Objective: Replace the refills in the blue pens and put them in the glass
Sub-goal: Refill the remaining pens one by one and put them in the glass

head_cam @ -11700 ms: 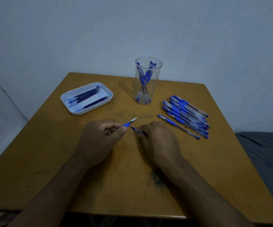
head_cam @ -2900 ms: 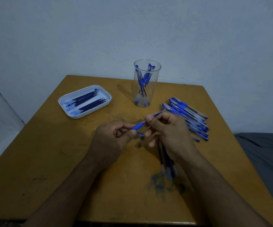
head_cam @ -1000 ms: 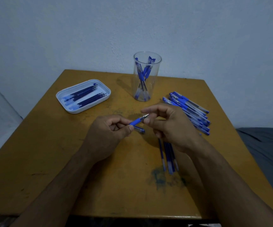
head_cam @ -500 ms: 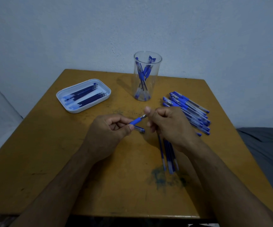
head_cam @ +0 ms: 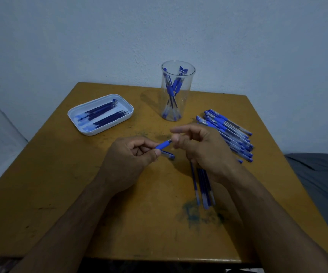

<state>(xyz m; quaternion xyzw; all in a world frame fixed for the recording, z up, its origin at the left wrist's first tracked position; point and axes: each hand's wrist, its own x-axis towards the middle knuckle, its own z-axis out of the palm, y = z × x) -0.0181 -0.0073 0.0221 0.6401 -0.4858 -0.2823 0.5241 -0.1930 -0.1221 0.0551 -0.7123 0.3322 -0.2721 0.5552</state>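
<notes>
My left hand (head_cam: 129,157) grips a blue pen (head_cam: 163,144) by its rubber grip, tip pointing up and right. My right hand (head_cam: 200,148) meets that tip with thumb and middle finger, index finger lifted above it. A short clear and blue pen piece (head_cam: 168,155) lies under the pen by my left thumb. The tall clear glass (head_cam: 188,99) stands at the back with several blue pens in it. Several loose refills (head_cam: 203,186) lie on the table below my right wrist.
A white tray (head_cam: 92,133) with several dark blue refills sits at the back left. A pile of capped blue pens (head_cam: 228,131) lies to the right of my right hand. The brown table (head_cam: 70,184) has ink smears near its front; a wall stands close behind.
My right hand's fingers have turned at the pen's tip and the index finger has lifted off. The left hand and pen have stayed in place.
</notes>
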